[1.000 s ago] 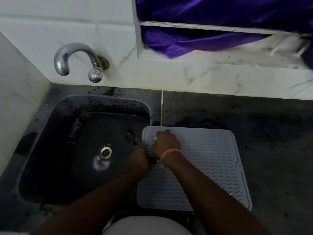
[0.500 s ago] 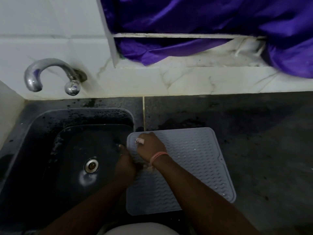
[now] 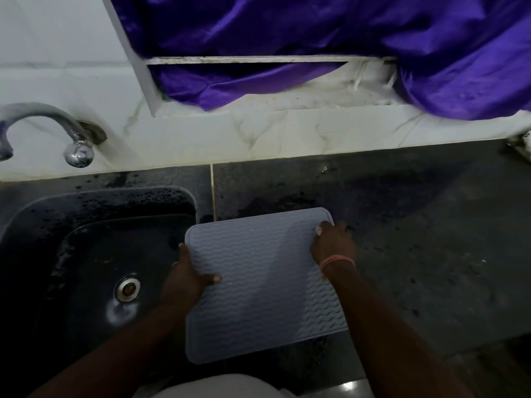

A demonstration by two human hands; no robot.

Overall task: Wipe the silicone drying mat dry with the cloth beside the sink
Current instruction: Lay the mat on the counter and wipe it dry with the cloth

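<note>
A pale grey silicone drying mat [image 3: 258, 282] with a wavy ribbed surface lies on the dark counter just right of the sink. Its left edge reaches over the sink's rim. My left hand [image 3: 186, 277] grips the mat's left edge, thumb on top. My right hand [image 3: 332, 244], with a pink band at the wrist, holds the mat near its far right corner. Small water drops glint on the ribs. No wiping cloth shows in either hand or on the counter.
A black sink [image 3: 94, 271] with a metal drain [image 3: 128, 288] sits at the left, a chrome tap [image 3: 57, 130] above it. The dark stone counter [image 3: 416, 239] runs right. Purple fabric [image 3: 316, 38] hangs over the white ledge behind.
My right hand slid from the mat's far left corner across to its far right corner. My left hand shifted onto the left edge with the thumb on top. The camera panned right.
</note>
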